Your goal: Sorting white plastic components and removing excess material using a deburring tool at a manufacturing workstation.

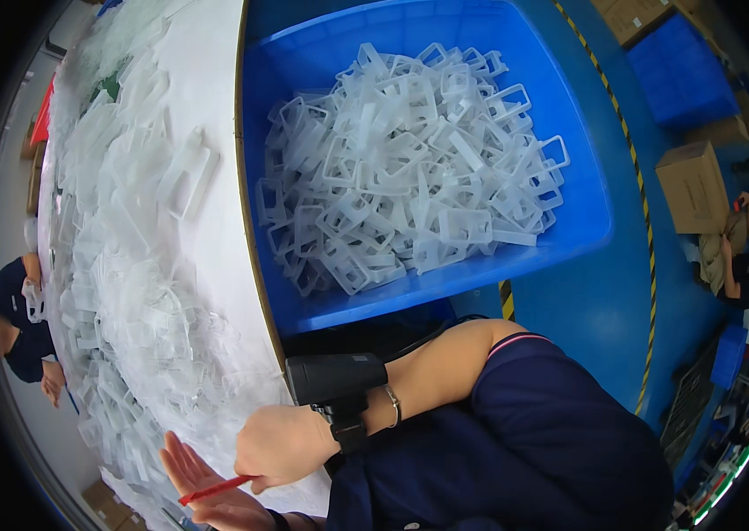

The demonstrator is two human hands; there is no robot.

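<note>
Head camera footage is filled at its centre by a blue bin [569, 177], in which a heap of clear plastic frames [410, 168] is piled. At nine o'clock of the bin a white tabletop [224, 106] is seen, and a second mass of clear plastic parts [118, 265] is spread over most of it.

At six o'clock of the picture the right hand [286, 447] is held in a loose fist over the tabletop's near edge; its grip is clamped on a thin red tool [215, 489], which is pinched between thumb and fingers and points toward eight o'clock. A black device [336, 382] is strapped at the wrist, and a thin metal bracelet [394, 405] is worn just behind it. The forearm runs toward three o'clock into a dark blue sleeve [551, 425].

The left hand [202, 487] is found just below and at seven o'clock of the right hand, palm up, with the fingers spread apart; the red tool lies across its palm, though whether it is touched cannot be told.

At nine o'clock of the picture another person in dark clothing [16, 327] is seen beside the tabletop. At three o'clock a cardboard box [691, 186] stands on the blue floor [595, 301], with a seated person [737, 261] just beside it.
</note>
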